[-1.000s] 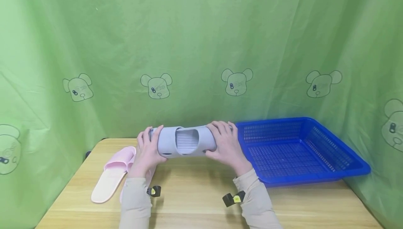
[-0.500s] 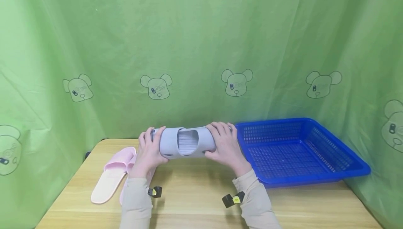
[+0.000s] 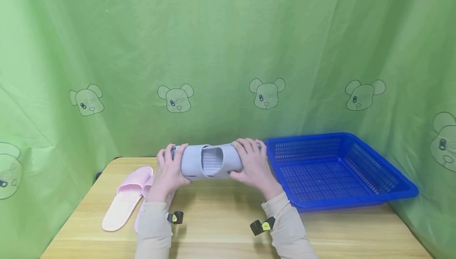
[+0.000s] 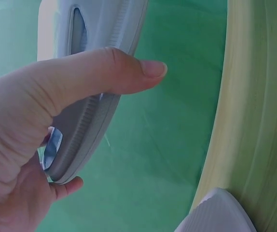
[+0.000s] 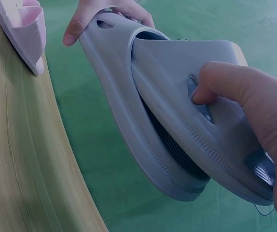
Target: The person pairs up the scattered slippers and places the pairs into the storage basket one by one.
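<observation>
In the head view, a pair of grey-blue slide slippers is held up above the table, one slipper (image 3: 191, 162) on the left and the other slipper (image 3: 233, 162) on the right. They lie sole to the inside, partly pushed into each other toe to heel, as the right wrist view shows. My left hand (image 3: 171, 170) grips the left end, its thumb (image 4: 124, 72) across the side. With my right hand (image 3: 255, 168) I hold the right end; the thumb (image 5: 225, 82) presses at a slot in the upper. The fingers behind the slippers are mostly hidden.
A pair of pink slippers (image 3: 122, 207) lies on the wooden table (image 3: 213, 227) at the left, one partly behind my left forearm. To the right stands a blue plastic basket (image 3: 400, 185). A green curtain (image 3: 221, 45) hangs behind and at both sides.
Both hands stay nearly in place. My left hand has shifted slightly right, and my right hand slightly left; the grip on the slippers is the same.
</observation>
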Demonstrator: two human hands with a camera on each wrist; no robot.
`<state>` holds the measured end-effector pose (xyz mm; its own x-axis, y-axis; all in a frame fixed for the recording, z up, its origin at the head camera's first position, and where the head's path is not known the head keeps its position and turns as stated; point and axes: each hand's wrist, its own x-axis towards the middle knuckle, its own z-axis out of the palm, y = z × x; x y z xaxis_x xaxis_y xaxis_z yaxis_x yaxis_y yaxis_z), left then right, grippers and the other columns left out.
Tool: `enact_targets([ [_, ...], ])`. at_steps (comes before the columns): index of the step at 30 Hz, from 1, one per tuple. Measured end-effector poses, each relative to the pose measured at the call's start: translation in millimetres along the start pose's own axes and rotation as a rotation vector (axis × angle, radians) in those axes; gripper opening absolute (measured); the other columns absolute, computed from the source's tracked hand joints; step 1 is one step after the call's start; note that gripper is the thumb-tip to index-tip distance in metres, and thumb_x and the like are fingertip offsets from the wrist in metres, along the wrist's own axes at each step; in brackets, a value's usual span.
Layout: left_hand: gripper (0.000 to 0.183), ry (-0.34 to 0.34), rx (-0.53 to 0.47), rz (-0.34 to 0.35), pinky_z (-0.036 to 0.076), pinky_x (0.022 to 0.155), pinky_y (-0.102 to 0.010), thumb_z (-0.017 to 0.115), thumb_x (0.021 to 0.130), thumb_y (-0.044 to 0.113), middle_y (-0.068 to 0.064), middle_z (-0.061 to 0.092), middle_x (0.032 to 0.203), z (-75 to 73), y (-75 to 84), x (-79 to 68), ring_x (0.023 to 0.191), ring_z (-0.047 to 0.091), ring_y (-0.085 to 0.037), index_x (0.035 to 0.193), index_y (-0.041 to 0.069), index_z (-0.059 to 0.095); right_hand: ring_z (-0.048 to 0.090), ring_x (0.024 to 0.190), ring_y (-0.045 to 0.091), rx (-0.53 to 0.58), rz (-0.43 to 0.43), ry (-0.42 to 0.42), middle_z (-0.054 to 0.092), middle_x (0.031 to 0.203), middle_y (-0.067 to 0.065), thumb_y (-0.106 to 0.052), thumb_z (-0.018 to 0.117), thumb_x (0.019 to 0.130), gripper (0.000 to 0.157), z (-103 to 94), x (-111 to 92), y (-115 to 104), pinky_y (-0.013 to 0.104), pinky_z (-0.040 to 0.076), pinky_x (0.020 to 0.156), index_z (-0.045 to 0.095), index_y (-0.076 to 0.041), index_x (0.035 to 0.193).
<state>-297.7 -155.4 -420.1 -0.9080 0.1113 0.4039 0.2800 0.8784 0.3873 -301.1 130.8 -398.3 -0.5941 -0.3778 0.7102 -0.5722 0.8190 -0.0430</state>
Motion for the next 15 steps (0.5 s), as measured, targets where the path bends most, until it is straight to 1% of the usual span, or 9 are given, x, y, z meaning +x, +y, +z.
enact_targets([
  [10,0.124,0.021,0.006,0.016,0.039,0.104,-0.068,0.093,0.044,0.016,-0.018,0.022,0.151,-1.1,3.6,-1.3,0.135,0.017,-0.043,0.149,0.032,0.028,0.047,0.118,0.03,0.013,-0.002,0.023,0.056,0.126,0.008,-0.042,0.077,0.057,0.076,-1.5,-0.5,-0.9,0.054,0.029,0.105,0.055,-0.016,0.125],
  [15,0.122,0.027,0.029,0.054,0.043,0.101,-0.066,0.093,0.044,0.018,-0.019,0.026,0.148,-1.9,7.5,-0.5,0.131,0.022,-0.043,0.148,0.031,0.03,0.048,0.117,0.031,0.017,0.009,0.015,0.057,0.126,0.009,-0.04,0.077,0.058,0.075,-1.6,-0.4,-0.8,0.054,0.029,0.106,0.056,-0.014,0.125],
])
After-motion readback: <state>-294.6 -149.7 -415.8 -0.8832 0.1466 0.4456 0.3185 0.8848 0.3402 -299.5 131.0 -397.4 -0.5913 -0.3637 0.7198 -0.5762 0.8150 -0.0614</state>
